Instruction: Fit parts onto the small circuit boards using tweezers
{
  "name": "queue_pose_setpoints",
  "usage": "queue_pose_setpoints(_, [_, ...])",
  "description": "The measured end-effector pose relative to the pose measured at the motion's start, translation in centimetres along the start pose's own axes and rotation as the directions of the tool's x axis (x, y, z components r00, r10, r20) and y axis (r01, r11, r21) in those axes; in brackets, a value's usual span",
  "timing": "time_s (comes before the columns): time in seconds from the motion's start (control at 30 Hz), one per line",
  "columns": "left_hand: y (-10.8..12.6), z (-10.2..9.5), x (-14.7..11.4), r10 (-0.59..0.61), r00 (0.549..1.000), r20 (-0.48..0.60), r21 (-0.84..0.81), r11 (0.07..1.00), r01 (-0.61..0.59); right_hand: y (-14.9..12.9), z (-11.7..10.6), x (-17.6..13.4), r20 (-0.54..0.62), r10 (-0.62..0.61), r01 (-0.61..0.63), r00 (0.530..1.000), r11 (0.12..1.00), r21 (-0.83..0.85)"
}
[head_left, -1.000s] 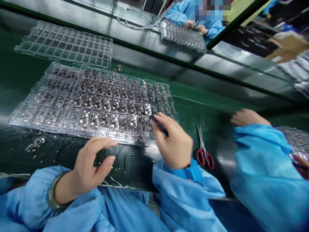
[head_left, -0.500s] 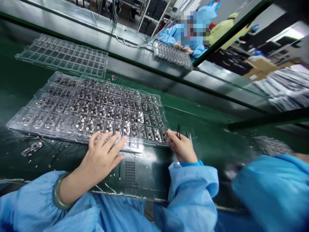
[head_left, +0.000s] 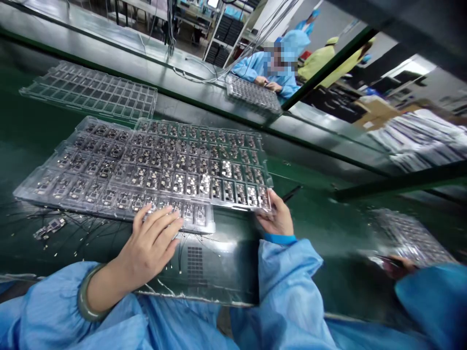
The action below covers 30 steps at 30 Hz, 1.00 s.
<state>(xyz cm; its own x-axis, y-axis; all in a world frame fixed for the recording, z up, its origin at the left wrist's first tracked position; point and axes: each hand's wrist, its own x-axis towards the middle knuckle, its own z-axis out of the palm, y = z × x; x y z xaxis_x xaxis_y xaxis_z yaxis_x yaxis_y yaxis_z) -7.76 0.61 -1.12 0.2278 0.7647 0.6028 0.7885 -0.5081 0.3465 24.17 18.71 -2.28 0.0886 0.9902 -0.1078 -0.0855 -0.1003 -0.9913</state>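
Observation:
A clear plastic compartment tray (head_left: 215, 167) full of small circuit boards overlaps a stack of similar trays (head_left: 27, 190), jutting out to the right. My right hand (head_left: 278, 216) is closed on its front right corner, the thumb on top. A dark slim tool (head_left: 292, 193), perhaps tweezers, sticks out behind that hand; its grip is hidden. My left hand (head_left: 151, 243) rests with its fingers stretched over the front edge of the lower tray, holding nothing. Thin black cables and a few loose circuit boards (head_left: 49, 228) lie at the front left.
Another clear tray (head_left: 91, 92) lies at the back left. A metal ledge (head_left: 189, 95) runs behind the green bench (head_left: 310, 228). At right, a co-worker's blue sleeve (head_left: 430, 291) and a filled tray (head_left: 412, 238) are close by. Another person (head_left: 266, 63) works across the ledge.
The upper tray has slid right and slightly away over the stack, with my right hand on its corner. The dark tool has tilted to the right. My left hand has hardly moved.

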Motion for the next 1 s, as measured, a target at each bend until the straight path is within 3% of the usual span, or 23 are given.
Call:
queue_pose_setpoints(0.37, [-0.1,0.0,-0.1,0.011,1.0,0.018,-0.137,0.99,-0.008,-0.3,-2.6,1.4,-0.142,0.024,0.019,0.99,0.957,0.291])
queue_pose_setpoints(0.67, [-0.1,0.1,-0.1,0.011,1.0,0.0,-0.213,0.977,-0.011,-0.3,-4.2,4.5,-0.24,0.113,-0.035,0.964,0.951,0.306])
queue_pose_setpoints(0.8, [-0.2,0.0,-0.2,-0.008,1.0,0.012,-0.229,0.973,0.01,-0.7,-3.5,6.9,-0.274,0.155,-0.083,0.949,0.963,0.255])
queue_pose_setpoints(1.0, [-0.4,0.0,-0.2,-0.049,0.998,0.028,-0.215,0.975,0.054,-1.3,-0.3,11.6,-0.277,0.181,-0.124,0.944,0.969,0.212])
